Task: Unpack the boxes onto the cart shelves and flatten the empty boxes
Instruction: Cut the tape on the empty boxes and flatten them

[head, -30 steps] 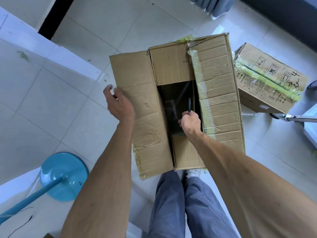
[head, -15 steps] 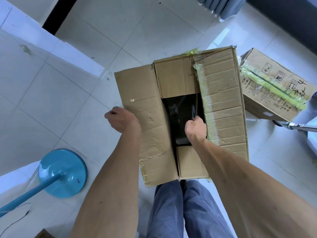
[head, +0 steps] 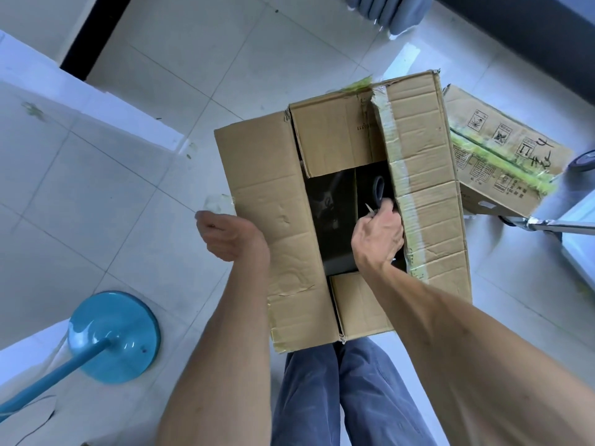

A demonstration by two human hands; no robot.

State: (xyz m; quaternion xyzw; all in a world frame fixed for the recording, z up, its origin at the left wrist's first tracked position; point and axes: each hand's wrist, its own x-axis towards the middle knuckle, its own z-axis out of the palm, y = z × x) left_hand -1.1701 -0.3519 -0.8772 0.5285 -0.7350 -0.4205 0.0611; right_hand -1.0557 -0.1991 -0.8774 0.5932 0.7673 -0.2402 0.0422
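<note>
An open cardboard box (head: 267, 201) stands on the floor in front of my legs, its flaps spread and a dark interior (head: 331, 220) showing. My right hand (head: 378, 235) is over the opening, at the taped right flap (head: 425, 188), and is closed on black-handled scissors (head: 378, 191). By the outer edge of the left flap, my left hand (head: 228, 235) is curled into a fist, with a wad of clear tape (head: 217, 202) sticking out of its top. What lies inside the box is too dark to make out.
A second taped cardboard box (head: 502, 149) lies at the right, on what looks like a cart with a metal bar (head: 560, 224) and a wheel (head: 583, 160). A blue round stand base (head: 112, 336) with a pole sits at lower left. A white step (head: 96, 101) runs along the left.
My left hand came off the left flap's edge and closed into a fist beside it. My right hand shifted from the opening's middle toward the taped right flap, turning the scissors.
</note>
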